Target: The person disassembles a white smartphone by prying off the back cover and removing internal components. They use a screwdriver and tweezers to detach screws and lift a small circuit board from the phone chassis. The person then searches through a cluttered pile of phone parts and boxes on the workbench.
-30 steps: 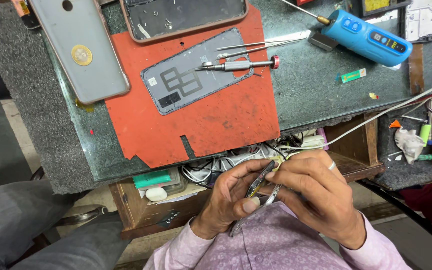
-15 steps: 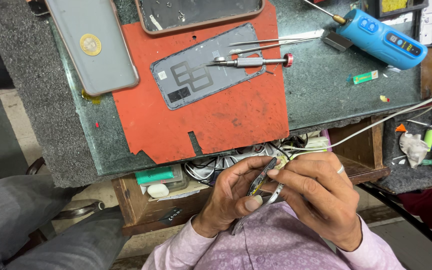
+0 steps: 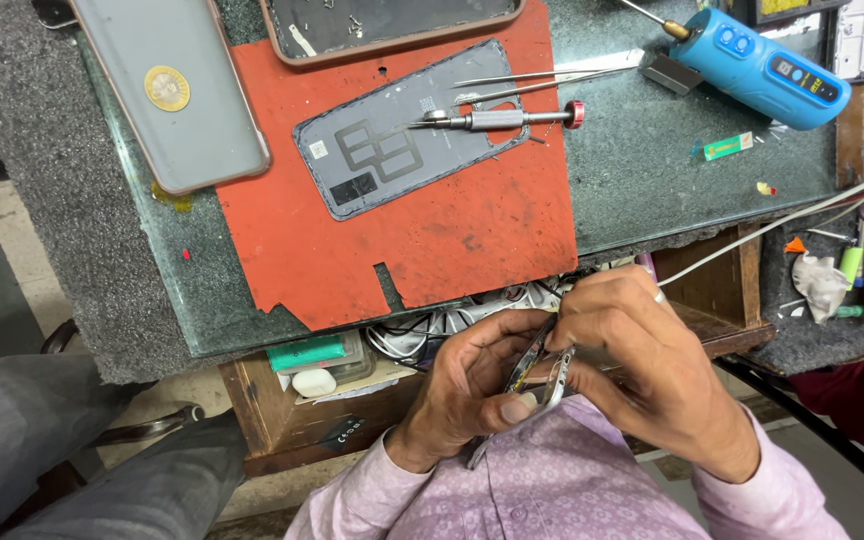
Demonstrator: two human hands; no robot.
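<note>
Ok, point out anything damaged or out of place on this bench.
The red mat has a ragged, notched front edge that overhangs the glass top. A phone back cover lies detached on it, with a screwdriver across it.

Small metal part (image 3: 537, 365) pinched between both hands, mostly covered by fingers; its kind cannot be told. Right hand (image 3: 652, 365) hides what its fingertips grip. Left hand (image 3: 472, 385) palm side out of sight. Phone (image 3: 392, 20) at the top cut off by the frame edge. Blue tool (image 3: 762, 65) tip partly cropped. Open drawer (image 3: 352, 370) under the desk (image 3: 652, 180): contents a tangle, too cluttered to identify.
</note>
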